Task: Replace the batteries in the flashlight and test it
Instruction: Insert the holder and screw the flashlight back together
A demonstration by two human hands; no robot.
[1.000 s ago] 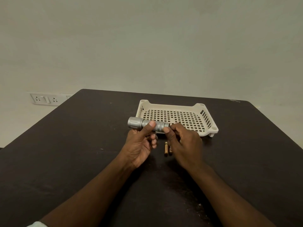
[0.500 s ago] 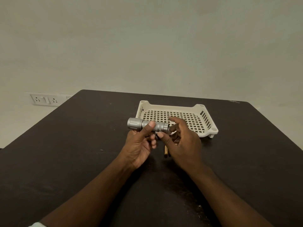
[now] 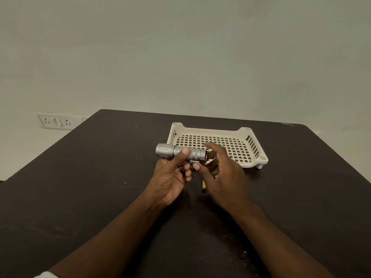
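My left hand (image 3: 172,175) grips a silver flashlight (image 3: 176,152) by its middle and holds it level above the dark table (image 3: 100,177), head pointing left. My right hand (image 3: 222,177) is at the tail cap end, its fingers spread and loosely bent. The index finger reaches over the cap, the thumb sits just below it, and another fingertip touches the end. A brown battery (image 3: 203,186) lies on the table between my hands, mostly hidden by the right hand.
A cream perforated plastic tray (image 3: 259,157) sits just behind the hands, with nothing in it. A wall socket panel (image 3: 55,121) is at the left beyond the table edge. Bare dark tabletop lies to the left and right of the hands.
My right hand went from pinching the tail cap to spreading its fingers around it. The left hand and the flashlight stayed almost still.
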